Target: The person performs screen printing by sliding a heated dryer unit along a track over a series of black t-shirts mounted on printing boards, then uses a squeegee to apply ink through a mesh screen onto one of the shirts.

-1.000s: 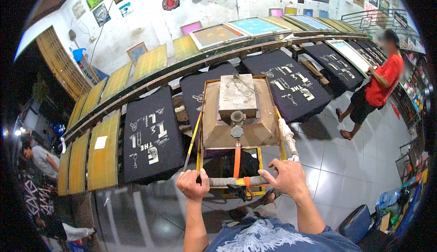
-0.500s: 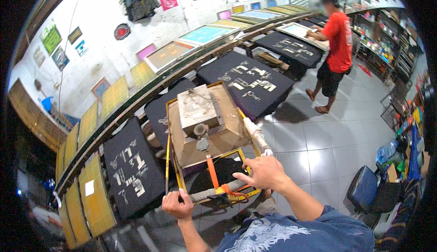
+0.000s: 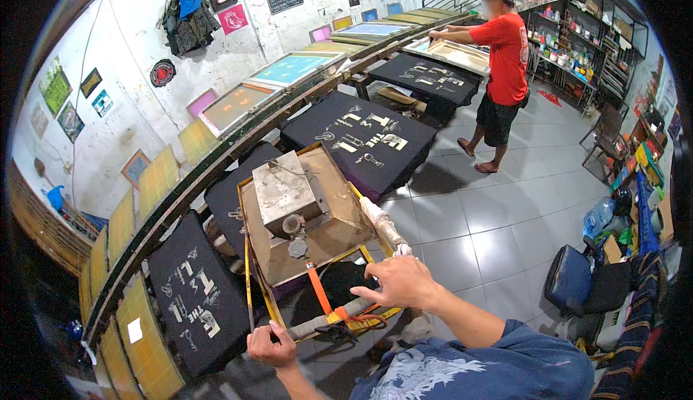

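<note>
A yellow-framed cart (image 3: 339,230) stands beside black printed shirts (image 3: 361,140) laid in a row, a metal box (image 3: 284,190) on its top. A wrapped handle (image 3: 312,325) crosses its near side: the left hand (image 3: 272,344) is closed around one end; the right hand (image 3: 397,282), partly open, has its thumb at the other.

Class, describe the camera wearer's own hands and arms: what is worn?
The left hand and right hand are ungloved, the forearms bare, with no watch showing. A short dark-blue sleeve shows on the right; the shirt carries a pale print.
</note>
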The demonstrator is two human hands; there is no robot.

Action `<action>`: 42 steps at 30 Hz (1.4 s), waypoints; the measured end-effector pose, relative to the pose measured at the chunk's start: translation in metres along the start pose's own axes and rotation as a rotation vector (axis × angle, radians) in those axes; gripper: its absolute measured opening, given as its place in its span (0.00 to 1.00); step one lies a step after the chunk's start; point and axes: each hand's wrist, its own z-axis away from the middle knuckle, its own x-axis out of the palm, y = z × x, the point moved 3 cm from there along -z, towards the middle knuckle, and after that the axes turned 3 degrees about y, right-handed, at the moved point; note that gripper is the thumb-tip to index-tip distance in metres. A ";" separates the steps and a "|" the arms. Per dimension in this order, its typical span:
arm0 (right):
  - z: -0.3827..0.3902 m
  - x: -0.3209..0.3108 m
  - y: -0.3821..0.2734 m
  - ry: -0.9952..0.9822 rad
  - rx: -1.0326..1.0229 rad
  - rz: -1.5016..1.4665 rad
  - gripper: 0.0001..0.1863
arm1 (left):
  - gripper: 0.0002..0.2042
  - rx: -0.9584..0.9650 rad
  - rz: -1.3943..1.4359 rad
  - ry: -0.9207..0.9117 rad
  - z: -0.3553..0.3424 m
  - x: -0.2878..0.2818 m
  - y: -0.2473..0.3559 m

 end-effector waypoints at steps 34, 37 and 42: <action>0.003 0.001 -0.003 0.181 -0.050 -0.016 0.28 | 0.16 0.015 -0.017 -0.012 -0.002 -0.002 0.001; 0.003 -0.001 -0.004 0.177 -0.041 -0.005 0.26 | 0.16 0.011 -0.009 -0.023 -0.001 -0.002 0.000; 0.003 0.002 -0.002 0.209 -0.060 0.001 0.24 | 0.16 0.015 0.003 -0.020 0.000 -0.001 -0.001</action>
